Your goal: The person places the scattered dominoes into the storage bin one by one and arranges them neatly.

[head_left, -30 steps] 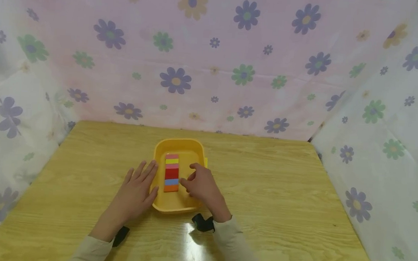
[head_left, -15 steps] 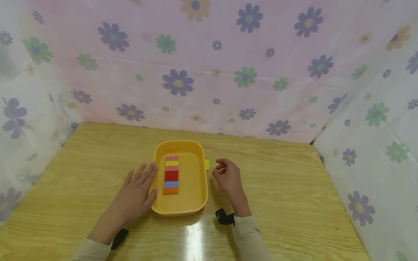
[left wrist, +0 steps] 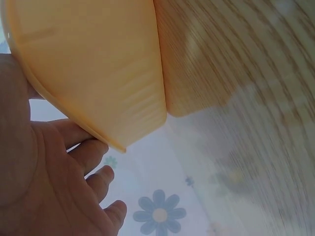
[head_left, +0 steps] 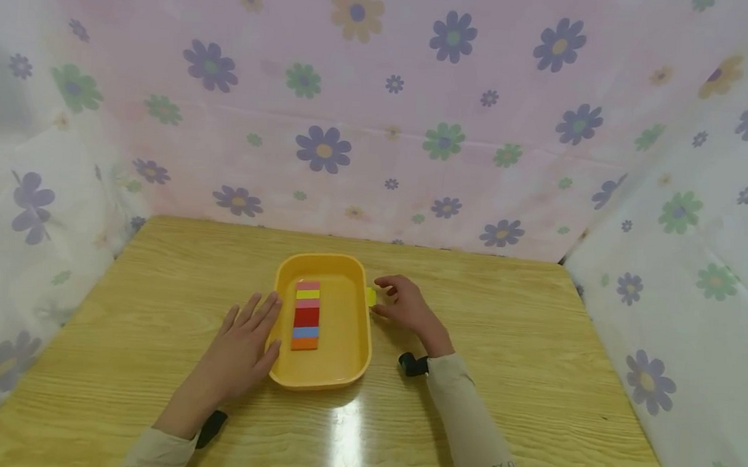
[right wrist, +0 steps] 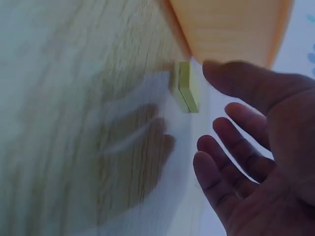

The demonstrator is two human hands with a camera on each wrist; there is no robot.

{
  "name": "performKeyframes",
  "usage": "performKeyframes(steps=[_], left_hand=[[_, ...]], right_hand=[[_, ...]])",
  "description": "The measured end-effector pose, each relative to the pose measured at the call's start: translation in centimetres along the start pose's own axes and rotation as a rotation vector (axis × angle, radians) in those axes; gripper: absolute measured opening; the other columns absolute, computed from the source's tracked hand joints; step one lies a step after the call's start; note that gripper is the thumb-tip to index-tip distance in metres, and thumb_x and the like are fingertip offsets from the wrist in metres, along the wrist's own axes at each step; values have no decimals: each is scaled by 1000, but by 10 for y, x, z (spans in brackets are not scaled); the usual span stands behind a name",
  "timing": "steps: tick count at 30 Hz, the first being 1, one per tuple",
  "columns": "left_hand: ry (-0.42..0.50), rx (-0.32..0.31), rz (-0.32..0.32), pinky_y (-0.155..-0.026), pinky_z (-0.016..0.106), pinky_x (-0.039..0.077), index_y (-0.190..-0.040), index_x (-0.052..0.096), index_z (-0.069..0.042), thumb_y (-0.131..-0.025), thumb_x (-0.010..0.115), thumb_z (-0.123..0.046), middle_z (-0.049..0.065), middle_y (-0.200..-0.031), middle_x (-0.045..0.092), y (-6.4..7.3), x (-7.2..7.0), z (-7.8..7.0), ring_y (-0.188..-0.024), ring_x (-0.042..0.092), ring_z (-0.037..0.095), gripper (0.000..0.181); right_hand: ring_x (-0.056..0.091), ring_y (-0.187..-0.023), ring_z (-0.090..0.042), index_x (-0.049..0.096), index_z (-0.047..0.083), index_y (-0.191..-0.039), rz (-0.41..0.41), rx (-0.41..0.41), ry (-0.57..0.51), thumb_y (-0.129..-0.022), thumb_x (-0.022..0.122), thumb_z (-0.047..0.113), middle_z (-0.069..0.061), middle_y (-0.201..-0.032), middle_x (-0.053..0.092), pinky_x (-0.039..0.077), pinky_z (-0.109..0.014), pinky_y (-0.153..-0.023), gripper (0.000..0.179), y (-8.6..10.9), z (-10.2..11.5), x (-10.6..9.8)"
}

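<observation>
A yellow plastic tray [head_left: 342,374] stands on the table, and a row of coloured blocks [head_left: 307,317] lies along the left part of its floor: pink, yellow, pink, red, blue and orange. My left hand [head_left: 241,350] rests against the tray's left rim with its fingers extended; the left wrist view shows fingertips at the rim [left wrist: 78,123]. Just outside the tray's right wall lies a small flat yellow block [head_left: 371,297], seen edge-on in the right wrist view. Around it my right hand [head_left: 410,308] reaches, thumb and fingers spread apart on either side, with a gap showing between them.
The wooden table [head_left: 522,328] extends on both sides of the tray. A flowered cloth [head_left: 406,121] stands along the back and both sides of it. Dark wrist straps [head_left: 412,365] show at the cuffs.
My right hand has moved out of the tray to the right, then forward and left to the small yellow block beside it. My left hand stays at the rim.
</observation>
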State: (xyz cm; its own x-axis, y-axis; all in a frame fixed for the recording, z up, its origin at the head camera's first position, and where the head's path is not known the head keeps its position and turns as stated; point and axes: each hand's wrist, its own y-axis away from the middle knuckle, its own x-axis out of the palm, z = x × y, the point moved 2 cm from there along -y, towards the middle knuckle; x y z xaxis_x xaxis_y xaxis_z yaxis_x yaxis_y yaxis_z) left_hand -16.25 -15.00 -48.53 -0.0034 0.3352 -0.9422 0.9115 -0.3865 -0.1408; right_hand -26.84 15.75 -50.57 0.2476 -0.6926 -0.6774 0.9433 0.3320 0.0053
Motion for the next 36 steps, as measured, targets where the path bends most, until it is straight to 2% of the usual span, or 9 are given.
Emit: performKeyframes(steps=[5, 8, 12, 16, 19, 24, 29, 36], left_hand=[[8, 3, 2, -121, 65, 16, -155, 37, 2, -101, 57, -24, 16, -165, 32, 0, -1, -2, -153, 22, 42, 63], [8, 2, 4, -122, 64, 16, -155, 37, 2, -101, 57, -24, 16, -165, 31, 0, -1, -2, -153, 22, 42, 64], [13, 2, 7, -122, 64, 15, -156, 36, 2, -101, 57, -24, 16, -165, 31, 0, 0, -3, -153, 22, 42, 64], [14, -1, 9, -122, 64, 15, -156, 35, 3, -102, 56, -24, 16, -166, 29, 1, 0, -2, -154, 21, 42, 64], [13, -1, 7, -122, 64, 15, -156, 35, 3, -102, 56, -24, 17, -166, 29, 1, 0, -2, -153, 21, 43, 64], [18, -3, 7, -121, 65, 16, -156, 35, 3, -102, 56, -24, 17, -165, 29, 2, -1, -2, -153, 21, 44, 64], [22, -1, 4, -121, 66, 17, -155, 35, 5, -102, 56, -23, 19, -165, 30, 3, -3, -3, -153, 21, 44, 63], [25, 6, 1, -121, 66, 17, -155, 35, 5, -103, 55, -23, 19, -165, 30, 3, -2, -2, -153, 21, 45, 63]], right_hand=[[57, -121, -36, 61, 1, -137, 87, -72, 53, -90, 76, 7, -18, -135, 59, 51, -48, -102, 50, -15, -3, 4], [59, -117, -33, 64, 2, -133, 92, -85, 100, -89, 76, 7, -16, -131, 63, 51, -47, -102, 46, -22, -6, 5], [62, -109, -29, 70, 4, -127, 44, -20, 129, -86, 79, 12, -13, -127, 67, 53, -44, -96, 43, -22, -11, 4], [63, -116, -29, 70, 4, -127, -10, 71, 131, -84, 84, 20, -12, -129, 68, 53, -43, -100, 49, -19, -16, 1], [63, -120, -29, 69, 3, -128, -38, 101, 150, -83, 85, 23, -13, -128, 69, 52, -43, -103, 51, -16, -18, -2], [64, -108, -27, 72, 4, -121, -66, 114, 220, -82, 86, 32, -11, -118, 71, 54, -43, -97, 50, -9, -18, -5], [64, -104, -26, 72, 4, -121, -54, 68, 202, -81, 86, 38, -10, -116, 71, 55, -43, -95, 54, -4, -22, -10], [63, -110, -30, 72, 1, -123, 25, -77, 145, -84, 85, 19, -13, -117, 71, 53, -47, -99, 45, -1, -35, -16]])
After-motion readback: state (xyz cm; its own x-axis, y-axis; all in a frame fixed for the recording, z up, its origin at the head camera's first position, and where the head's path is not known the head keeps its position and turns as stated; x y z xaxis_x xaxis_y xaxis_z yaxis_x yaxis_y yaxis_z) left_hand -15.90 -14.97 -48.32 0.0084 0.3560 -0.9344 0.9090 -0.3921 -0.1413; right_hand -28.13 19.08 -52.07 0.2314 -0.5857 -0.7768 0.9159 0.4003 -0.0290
